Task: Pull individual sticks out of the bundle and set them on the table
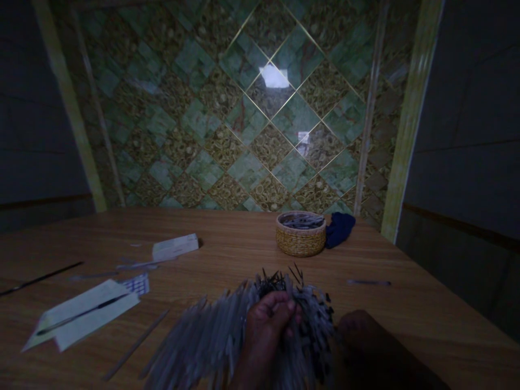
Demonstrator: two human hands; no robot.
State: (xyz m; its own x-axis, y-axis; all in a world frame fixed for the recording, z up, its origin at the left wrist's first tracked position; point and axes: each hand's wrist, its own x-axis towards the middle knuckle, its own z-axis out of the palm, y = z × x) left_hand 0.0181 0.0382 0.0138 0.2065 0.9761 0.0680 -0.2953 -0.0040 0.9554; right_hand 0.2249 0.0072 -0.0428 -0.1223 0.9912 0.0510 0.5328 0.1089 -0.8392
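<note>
A large pile of slim, translucent grey tubes [211, 330], many with dark ends, lies at the front of the table; they look like pen refills. My left hand [266, 322] rests over the pile's right part. Its thumb and fingers are pinched together on a slim grey tube [289, 284] that points away from me. Just right of the pile is my right hand [357, 324], low over the table. It is dark and blurred, so its fingers and anything in them cannot be made out.
A round woven basket [300, 244] holding similar tubes stands at the back, beside a dark blue cloth [340, 229]. A white box [175, 247], paper sheets [89, 314] and thin dark rods [40, 279] lie at left. One tube [369, 282] lies apart at right. A tiled wall borders the wooden table.
</note>
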